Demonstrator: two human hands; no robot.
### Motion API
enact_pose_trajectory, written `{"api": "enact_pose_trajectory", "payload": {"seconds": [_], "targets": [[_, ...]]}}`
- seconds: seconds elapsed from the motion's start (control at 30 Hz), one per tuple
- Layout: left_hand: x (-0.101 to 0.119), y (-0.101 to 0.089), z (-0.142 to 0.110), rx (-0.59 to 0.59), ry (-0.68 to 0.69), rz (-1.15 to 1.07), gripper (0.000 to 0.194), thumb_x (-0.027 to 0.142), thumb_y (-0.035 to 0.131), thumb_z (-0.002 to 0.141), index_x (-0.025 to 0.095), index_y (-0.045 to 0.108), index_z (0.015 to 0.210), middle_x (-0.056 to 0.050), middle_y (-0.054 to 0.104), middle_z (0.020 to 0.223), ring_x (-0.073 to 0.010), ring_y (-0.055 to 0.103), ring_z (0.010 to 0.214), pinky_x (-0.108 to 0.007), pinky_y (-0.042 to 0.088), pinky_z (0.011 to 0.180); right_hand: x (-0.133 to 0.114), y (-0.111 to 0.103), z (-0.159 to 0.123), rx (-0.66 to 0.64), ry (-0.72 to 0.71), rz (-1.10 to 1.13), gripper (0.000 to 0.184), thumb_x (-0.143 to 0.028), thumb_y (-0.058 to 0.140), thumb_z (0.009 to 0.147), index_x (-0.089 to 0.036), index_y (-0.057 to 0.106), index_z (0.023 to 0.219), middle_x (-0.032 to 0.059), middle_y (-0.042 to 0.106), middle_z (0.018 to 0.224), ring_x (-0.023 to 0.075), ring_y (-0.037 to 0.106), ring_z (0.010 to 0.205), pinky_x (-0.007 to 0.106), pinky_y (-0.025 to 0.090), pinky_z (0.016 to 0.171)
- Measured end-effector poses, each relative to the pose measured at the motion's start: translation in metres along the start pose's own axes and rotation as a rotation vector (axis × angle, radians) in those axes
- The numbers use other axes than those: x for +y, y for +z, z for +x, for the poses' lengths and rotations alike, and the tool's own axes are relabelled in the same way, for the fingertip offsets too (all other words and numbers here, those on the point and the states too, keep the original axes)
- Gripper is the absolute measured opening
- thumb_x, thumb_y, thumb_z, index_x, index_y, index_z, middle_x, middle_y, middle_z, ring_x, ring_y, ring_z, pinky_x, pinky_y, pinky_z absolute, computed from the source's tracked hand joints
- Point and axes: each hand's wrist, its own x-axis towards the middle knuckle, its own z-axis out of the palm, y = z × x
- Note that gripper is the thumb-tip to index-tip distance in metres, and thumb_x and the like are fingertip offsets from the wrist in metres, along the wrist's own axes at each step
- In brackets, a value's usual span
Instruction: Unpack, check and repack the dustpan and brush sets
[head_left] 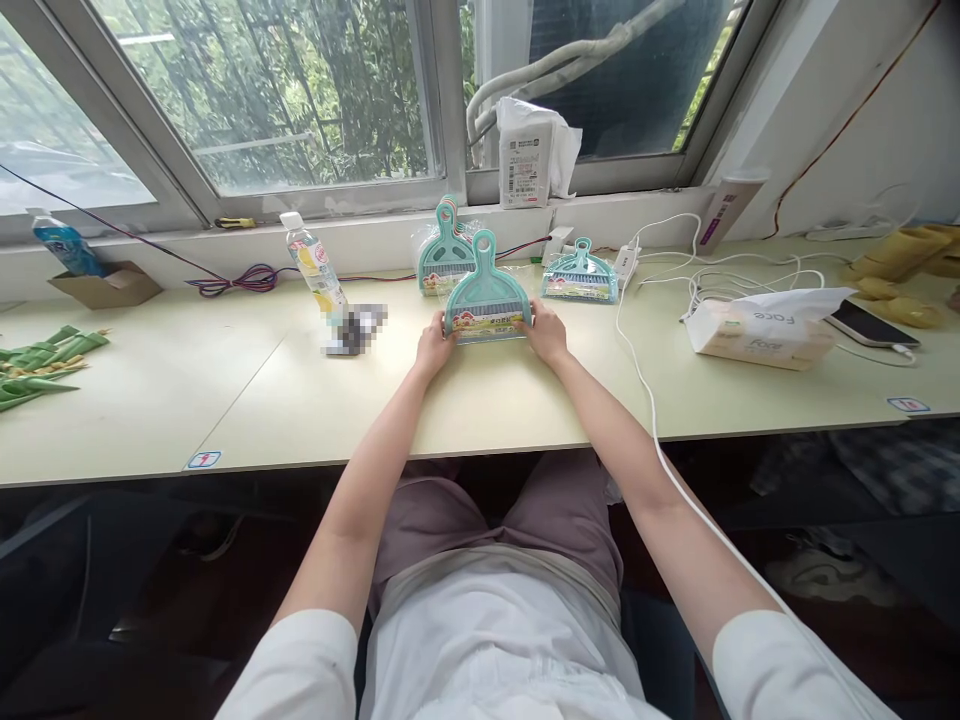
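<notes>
My left hand (433,346) and my right hand (548,333) grip a teal dustpan-and-brush set (487,295) by its two lower corners. It stands upright on the table, its handle pointing up and a printed label across the front. A clear wrapper shows around it. Just behind, to the left, a wrapped stack of similar sets (444,240) leans near the window sill, partly hidden by the held one. Another wrapped dustpan-and-brush set (580,275) rests to the right, apart from my right hand.
A drink bottle (313,265) stands left, beside a blurred-out item (355,330). A white cable (637,365) crosses the table and runs over my right arm. Rightward are a tissue pack (761,328) and a phone (870,326). Woven green leaves (49,365) lie far left.
</notes>
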Motion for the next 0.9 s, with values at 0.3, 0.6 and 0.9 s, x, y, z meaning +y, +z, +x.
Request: {"api": "enact_pose_trajectory", "payload": {"seconds": [0.3,0.6,0.9], "targets": [[0.005,-0.004,-0.001,0.02,-0.075,0.176,0.042,0.021,0.055,0.085,0.022,0.048,0.127,-0.009,0.07,0.105,-0.0252,0.064,0.096,-0.035,0.048,0.082,0.001,0.005,0.0,-0.092,-0.059,-0.032,0.043,-0.024,0.054,0.087,-0.018,0.045,0.128,0.0143,0.066,0.111,0.034,0.063,0.096,0.043,0.049,0.079],[0.006,-0.005,-0.006,0.077,-0.183,0.282,0.04,0.024,0.047,0.092,0.022,0.039,0.131,-0.012,0.063,0.118,-0.0284,0.055,0.117,-0.043,0.042,0.097,0.0,0.002,-0.004,-0.051,-0.149,0.228,0.038,-0.016,0.051,0.084,-0.017,0.052,0.122,0.0124,0.065,0.111,0.0227,0.066,0.078,0.036,0.053,0.075],[0.024,-0.01,-0.019,0.328,-0.338,0.211,0.046,0.025,0.049,0.09,0.019,0.033,0.132,-0.016,0.042,0.141,-0.0272,0.038,0.134,-0.043,0.034,0.107,-0.033,0.045,0.042,-0.078,0.167,0.419,0.042,-0.013,0.055,0.079,-0.017,0.056,0.121,0.0065,0.069,0.092,0.0145,0.065,0.052,0.025,0.052,0.054]]}}
